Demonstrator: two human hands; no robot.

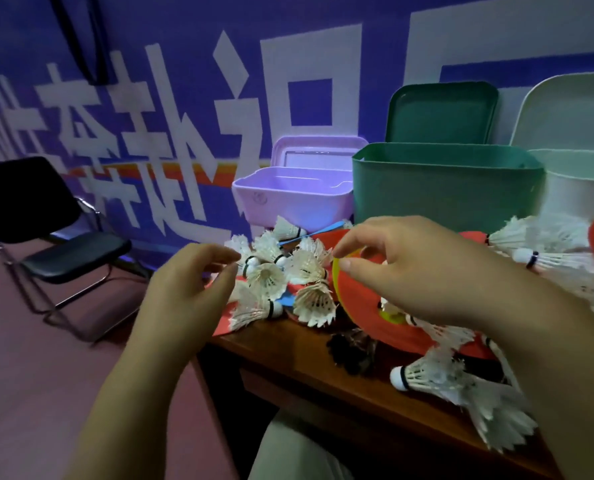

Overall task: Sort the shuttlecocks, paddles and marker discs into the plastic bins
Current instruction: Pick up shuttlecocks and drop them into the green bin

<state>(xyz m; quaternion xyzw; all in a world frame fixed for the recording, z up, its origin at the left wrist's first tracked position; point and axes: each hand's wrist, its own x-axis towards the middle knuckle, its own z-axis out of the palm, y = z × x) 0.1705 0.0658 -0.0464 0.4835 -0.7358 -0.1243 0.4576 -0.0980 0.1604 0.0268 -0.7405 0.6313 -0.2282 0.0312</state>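
The yellow marker disc (338,285) is pinched at its rim by the right hand (427,271). The left hand (191,289) is held loosely curled and empty beside the shuttlecocks (268,278) at the left edge of the surface (288,348).

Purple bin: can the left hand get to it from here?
Probably yes. The left hand holds nothing, the purple bin stands open just beyond the shuttlecock pile, and only those low shuttlecocks lie between; it could pass above them.

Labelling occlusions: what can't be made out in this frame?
Head view:
- Green bin contents: hidden by its front wall.
- White bin: cut off by the right edge.
- Red discs: right hand, pinching a yellow disc, covers the stack; count unclear.
- Dark lump on the table: too dim to identify.
- Left hand: whether its fingers touch a shuttlecock is unclear.
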